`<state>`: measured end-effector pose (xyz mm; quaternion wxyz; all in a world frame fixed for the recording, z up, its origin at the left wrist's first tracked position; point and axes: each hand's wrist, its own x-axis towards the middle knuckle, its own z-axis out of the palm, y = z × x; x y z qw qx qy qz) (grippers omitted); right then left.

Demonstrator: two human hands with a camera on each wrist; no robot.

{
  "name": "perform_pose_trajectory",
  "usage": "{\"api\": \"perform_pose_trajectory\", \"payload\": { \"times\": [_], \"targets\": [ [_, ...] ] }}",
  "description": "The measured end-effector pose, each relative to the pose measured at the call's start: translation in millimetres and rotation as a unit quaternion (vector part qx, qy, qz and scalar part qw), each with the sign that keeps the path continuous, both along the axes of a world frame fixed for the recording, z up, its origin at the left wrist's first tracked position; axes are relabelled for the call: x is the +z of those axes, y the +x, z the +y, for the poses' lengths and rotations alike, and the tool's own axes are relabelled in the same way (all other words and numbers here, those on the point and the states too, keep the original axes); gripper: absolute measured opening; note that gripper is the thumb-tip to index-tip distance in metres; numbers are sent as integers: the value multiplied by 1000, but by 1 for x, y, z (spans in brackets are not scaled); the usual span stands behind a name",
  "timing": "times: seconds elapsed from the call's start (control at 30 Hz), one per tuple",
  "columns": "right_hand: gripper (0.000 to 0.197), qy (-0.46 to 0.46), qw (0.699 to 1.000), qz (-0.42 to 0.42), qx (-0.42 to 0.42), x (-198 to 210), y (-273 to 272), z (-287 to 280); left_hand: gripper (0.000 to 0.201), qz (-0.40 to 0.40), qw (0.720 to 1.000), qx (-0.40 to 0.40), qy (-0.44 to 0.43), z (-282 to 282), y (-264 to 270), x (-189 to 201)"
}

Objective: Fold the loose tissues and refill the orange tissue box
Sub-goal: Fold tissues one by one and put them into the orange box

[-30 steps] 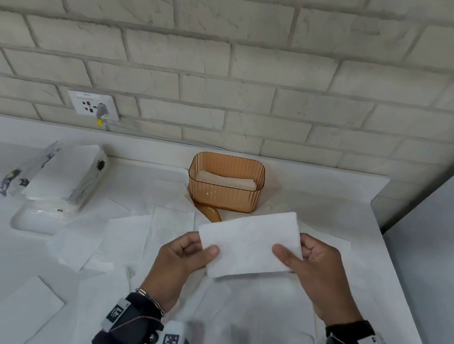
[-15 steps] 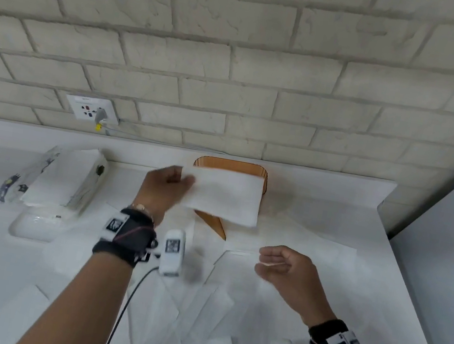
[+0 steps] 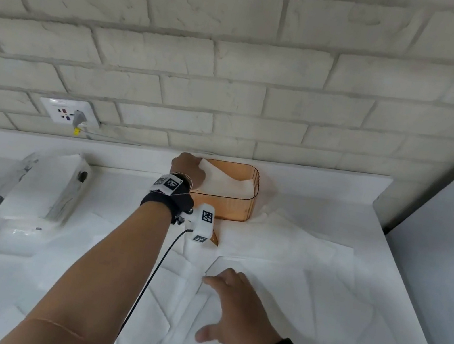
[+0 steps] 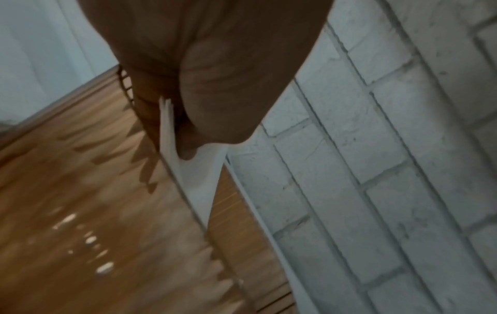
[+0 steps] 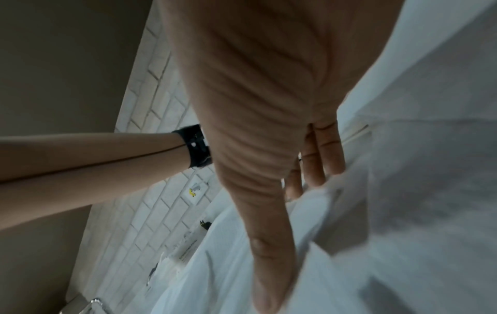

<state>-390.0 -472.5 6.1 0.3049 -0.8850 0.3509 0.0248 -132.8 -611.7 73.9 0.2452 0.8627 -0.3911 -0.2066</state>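
Observation:
The orange tissue box (image 3: 222, 207) stands at the back of the white counter, against the ledge. My left hand (image 3: 188, 169) is at its left rim and pinches a folded white tissue (image 3: 227, 182), which lies partly inside the box. In the left wrist view the thumb and fingers of the left hand (image 4: 174, 127) squeeze the folded tissue's (image 4: 199, 176) edge above the orange box (image 4: 80, 191). My right hand (image 3: 230, 302) rests with straight fingers on the loose tissues (image 3: 290, 289) spread over the counter. The right wrist view shows the right hand (image 5: 296, 191) flat on a loose tissue (image 5: 403, 212).
A plastic-wrapped tissue pack (image 3: 44, 185) and a white tray (image 3: 17, 238) lie at the left. A wall socket (image 3: 67, 113) with a plug sits in the brick wall. A grey panel (image 3: 450, 241) bounds the counter's right side. An orange piece (image 3: 215, 238) lies before the box.
My left hand carried the folded tissue from the front centre back to the orange box. My right hand let go of it and dropped onto the loose tissues.

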Motion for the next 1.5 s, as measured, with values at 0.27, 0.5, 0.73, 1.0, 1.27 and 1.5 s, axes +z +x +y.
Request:
{"api": "perform_pose_trajectory", "payload": {
  "times": [0.27,0.5,0.73,1.0,1.27,1.5],
  "targets": [
    [76,26,998,59,-17,8,-2,-6,33,-75,995,-51,53,-7,-3,-9],
    [21,121,990,-8,-76,15,-16,-23,42,-90,993,-51,-59,24,-25,17],
    [12,225,930,-221,-186,65,-44,-39,60,218,926,-303,-48,140,-61,51],
    [19,38,975,-164,-141,109,-37,-38,39,174,966,-149,-123,201,-137,-1],
    [49,58,969,-80,-228,71,-35,-90,8,377,919,-98,-62,223,-113,-21],
    [124,-40,935,125,-329,18,-22,-124,41,359,930,4,-75,236,-91,-36]
  ]
}}
